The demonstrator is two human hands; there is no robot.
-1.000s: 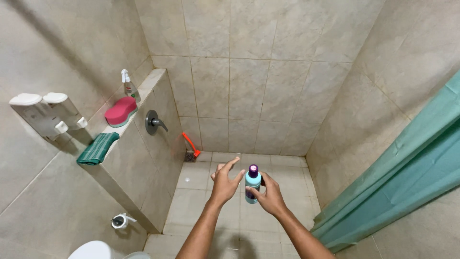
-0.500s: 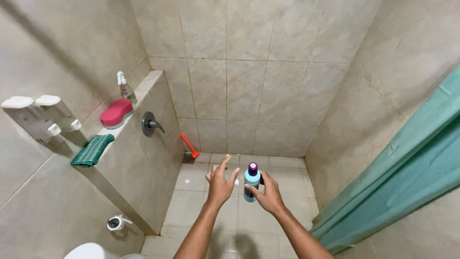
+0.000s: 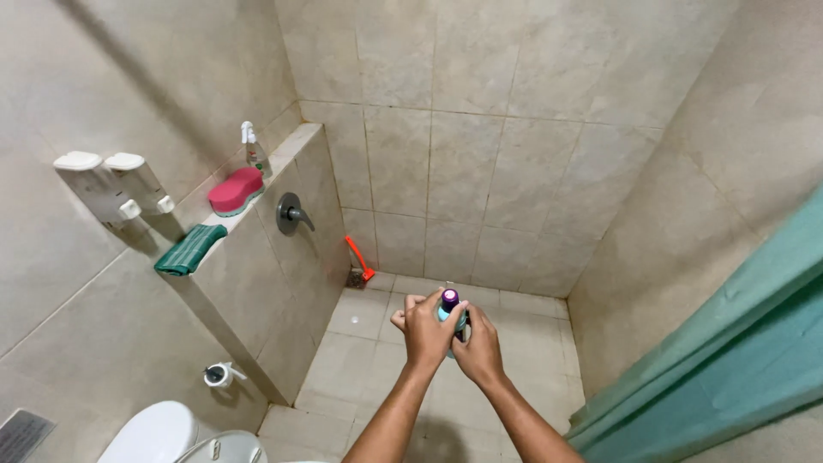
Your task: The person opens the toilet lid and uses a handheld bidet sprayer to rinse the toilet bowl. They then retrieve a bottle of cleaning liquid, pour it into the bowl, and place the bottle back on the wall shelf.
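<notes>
Left hand [image 3: 426, 327], right hand [image 3: 480, 350] together, fingers curled.

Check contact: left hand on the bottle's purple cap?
Touching. The head view shows the left hand curled beside the purple cap of the bottle, its fingers against it; the right hand holds the body.

Glossy plastic bottle [image 3: 449, 310], matt beige wall tiles [image 3: 480, 129], soft green cloth [image 3: 190, 249], shiny metal valve [image 3: 290, 214]

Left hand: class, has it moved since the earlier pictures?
Yes. The left hand, earlier open and apart from the bottle, has closed in against it beside the right hand, judged against the floor tiles.
</notes>
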